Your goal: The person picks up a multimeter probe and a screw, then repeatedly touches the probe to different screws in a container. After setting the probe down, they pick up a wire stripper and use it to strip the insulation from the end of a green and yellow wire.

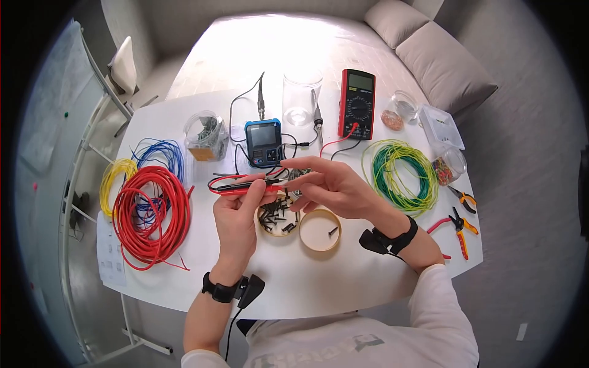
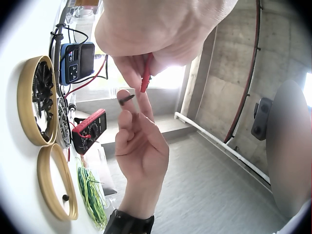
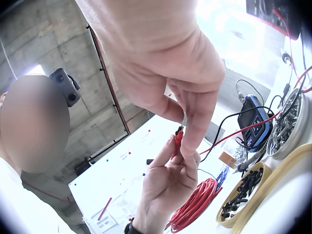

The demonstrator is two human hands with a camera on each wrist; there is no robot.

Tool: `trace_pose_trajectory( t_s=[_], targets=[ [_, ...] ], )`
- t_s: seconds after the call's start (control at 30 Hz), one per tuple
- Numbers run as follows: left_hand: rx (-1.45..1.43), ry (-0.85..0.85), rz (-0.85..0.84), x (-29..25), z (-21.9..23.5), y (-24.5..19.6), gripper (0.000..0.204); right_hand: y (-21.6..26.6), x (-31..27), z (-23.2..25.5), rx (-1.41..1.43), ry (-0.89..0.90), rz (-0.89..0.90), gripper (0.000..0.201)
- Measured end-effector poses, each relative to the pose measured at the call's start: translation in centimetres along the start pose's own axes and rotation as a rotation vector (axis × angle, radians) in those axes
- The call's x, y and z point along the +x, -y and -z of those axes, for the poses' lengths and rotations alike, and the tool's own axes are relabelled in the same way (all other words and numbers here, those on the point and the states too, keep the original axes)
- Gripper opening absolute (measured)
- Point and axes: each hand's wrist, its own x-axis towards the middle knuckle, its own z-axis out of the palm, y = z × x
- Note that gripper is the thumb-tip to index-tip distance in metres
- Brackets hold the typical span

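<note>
My left hand pinches a red test probe between thumb and fingers. A black test probe lies alongside it in the same grip, and their leads loop at the left. Close to the probe tips, the right hand reaches in from the right with its fingers spread, one of them stretched out. In the left wrist view, a small dark pointed piece shows against a right finger. The red probe points at the right fingers in the right wrist view. Below the hands stands a round tray of black screws.
A second round tray holds one screw. Behind are a blue-framed handheld tester, a red multimeter and clear jars. Red wire coils lie left, green wire coils right, with pliers near the right edge.
</note>
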Motion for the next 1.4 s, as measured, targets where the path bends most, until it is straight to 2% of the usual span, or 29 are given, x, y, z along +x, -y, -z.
trace_pose_trajectory(
  t_s=[0.1,0.17,0.2,0.27,0.3,0.37,0.5,0.73,0.8,0.93,1.0,1.03,1.1,1.13,1.27,1.4],
  targets=[
    [-0.013,-0.035,-0.013,0.1,0.0,-0.4,0.021,0.6,0.0,-0.1,-0.039,-0.014,-0.088,0.041],
    [-0.021,-0.052,-0.025,0.1,0.0,-0.4,0.021,1.0,0.0,0.2,-0.277,0.049,-0.23,0.028],
    [-0.023,-0.056,-0.023,0.2,0.0,-0.4,0.021,1.0,0.1,0.5,-0.276,0.051,-0.234,0.028],
    [0.01,-0.037,-0.031,0.1,0.2,-0.1,0.022,0.7,0.0,1.3,-0.843,0.336,-0.154,0.013],
    [0.005,-0.037,-0.02,0.0,0.2,0.0,0.022,-0.1,-0.4,1.6,-0.84,0.337,-0.166,0.013],
    [0.015,-0.035,-0.023,0.1,0.1,0.0,0.022,-1.7,-0.9,2.0,-1.135,0.601,-0.049,0.012],
    [0.007,-0.02,-0.017,0.1,0.1,0.1,0.022,-2.1,-1.1,1.0,-1.324,0.602,-0.143,0.014],
    [0.012,-0.029,-0.009,0.1,0.1,0.2,0.022,-2.8,-1.0,0.7,-1.409,0.596,-0.108,0.007],
    [0.005,-0.018,-0.015,0.1,0.1,0.3,0.022,-2.1,-0.9,0.5,-1.245,0.46,-0.061,0.005],
    [0.006,-0.014,-0.019,-0.1,0.0,0.1,0.021,-1.7,0.2,1.0,-1.044,0.329,0.056,0.007],
    [0.0,0.012,0.005,-0.1,-0.2,-0.1,0.021,-1.5,0.7,1.3,-0.548,0.209,-0.054,0.009],
    [0.001,0.015,0.003,-0.1,-0.2,-0.1,0.021,-1.5,1.0,1.4,-0.548,0.206,-0.051,0.009],
    [0.006,0.047,0.014,-0.2,-0.3,-0.1,0.021,-1.6,1.3,1.4,-0.147,0.073,-0.129,0.014],
    [0.006,0.045,0.016,-0.3,-0.2,-0.1,0.021,-1.8,1.3,1.6,-0.064,0.101,-0.088,0.016],
    [-0.007,0.085,0.029,-0.2,-0.3,0.1,0.021,-1.1,1.0,1.1,0.045,0.097,-0.084,0.02],
    [0.005,0.096,0.025,-0.2,-0.1,0.2,0.021,-0.9,0.8,0.9,0.052,0.086,0.011,0.029]
  ],
)
